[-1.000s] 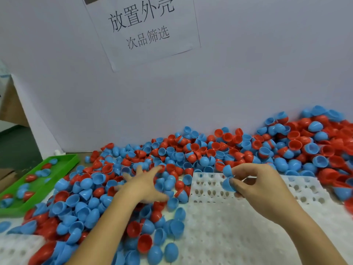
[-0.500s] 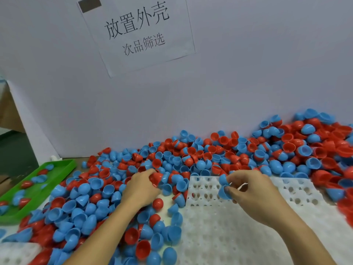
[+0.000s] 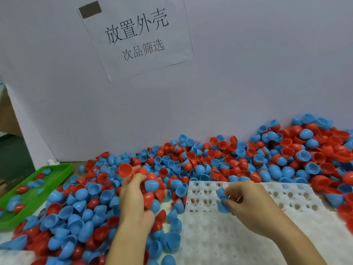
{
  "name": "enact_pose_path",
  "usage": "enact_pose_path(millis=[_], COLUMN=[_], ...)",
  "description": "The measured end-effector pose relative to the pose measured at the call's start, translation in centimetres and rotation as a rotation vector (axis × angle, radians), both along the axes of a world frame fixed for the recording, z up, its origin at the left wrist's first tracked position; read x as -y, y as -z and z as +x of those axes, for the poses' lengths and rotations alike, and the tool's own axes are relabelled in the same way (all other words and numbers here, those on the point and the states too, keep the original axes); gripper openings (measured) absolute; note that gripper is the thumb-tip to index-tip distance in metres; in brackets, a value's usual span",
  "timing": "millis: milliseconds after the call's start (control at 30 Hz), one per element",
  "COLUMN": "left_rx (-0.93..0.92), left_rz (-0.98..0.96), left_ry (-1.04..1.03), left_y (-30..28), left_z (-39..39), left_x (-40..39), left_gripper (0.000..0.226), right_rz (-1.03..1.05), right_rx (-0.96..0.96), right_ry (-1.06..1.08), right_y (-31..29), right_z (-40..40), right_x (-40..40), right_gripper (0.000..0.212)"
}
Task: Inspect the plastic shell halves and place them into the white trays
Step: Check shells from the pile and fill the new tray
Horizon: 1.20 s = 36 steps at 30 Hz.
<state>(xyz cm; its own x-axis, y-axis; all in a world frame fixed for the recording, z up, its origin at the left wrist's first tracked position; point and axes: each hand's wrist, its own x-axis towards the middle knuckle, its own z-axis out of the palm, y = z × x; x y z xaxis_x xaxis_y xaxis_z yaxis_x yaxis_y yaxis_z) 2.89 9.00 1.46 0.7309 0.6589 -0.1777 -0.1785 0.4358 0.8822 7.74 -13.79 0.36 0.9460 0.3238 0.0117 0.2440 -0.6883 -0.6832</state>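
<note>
I read this as the pick-and-check step, with both hands loaded and nothing yet seated in the white tray (image 3: pixel 248 236) in front of me. My left hand (image 3: pixel 133 196) is up out of the heap of shell halves (image 3: pixel 219 161), its fingers (image 3: pixel 127 179) curled around a small clutch of them: a red shell half (image 3: pixel 124 169) sits at the tips, open side toward me, and a blue shell half (image 3: pixel 151 185) lies just right of the knuckles, against the palm side. How many more are bunched in there I cannot tell; the hand is blurred.

My right hand (image 3: pixel 246 199) hangs over the tray's far-left corner, its fingers pinching two blue halves (image 3: pixel 222 200), one above the other, just left of the fingertips. Whether they are nested or only touching is not clear. The tray holes directly under those fingers look vacant.

In my judgement the next move is the right hand's: turn the blue pieces enough to see rim and dome, then lower one into a hole below the fingertips, dome down, without dropping the second. The green tray (image 3: pixel 63 172), well to the left of the left fingers, already holds a few shells and may be for rejects, though that is a guess. The heap crowds the tray's far edge, so stray halves could roll onto it.
</note>
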Motion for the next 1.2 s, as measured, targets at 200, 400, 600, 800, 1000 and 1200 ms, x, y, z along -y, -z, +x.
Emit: enact_pose_path(millis=[200,400,600,800,1000,1200], left_rx=[0.059,0.095,0.114,0.126,0.164,0.195], left_rz=[-0.236,-0.249,-0.251,-0.276,-0.318,-0.369], left_ry=[0.099,0.134,0.175,0.202,0.205,0.221], left_y=[2.0,2.4,2.8,2.9,2.8,2.7], left_z=[-0.2,-0.2,0.3,0.9,0.9,0.7], left_x=[1.9,0.3,0.1,0.5,0.4,0.2], left_gripper=[0.021,0.022,0.020,0.017,0.019,0.021], right_rz=[-0.085,-0.212,-0.281,-0.261,-0.524,-0.635], right_rx=[-0.032,-0.072,0.017,0.172,0.148,0.169], right_ry=[-0.011,-0.051,-0.048,-0.051,-0.130,-0.161], right_y=[0.1,-0.3,-1.3,-2.0,-0.8,-0.7], right_z=[-0.1,-0.6,-0.6,1.8,4.5,4.8], right_x=[-0.2,0.1,-0.5,-4.7,-9.5,-10.0], right_gripper=[0.013,0.024,0.028,0.026,0.016,0.034])
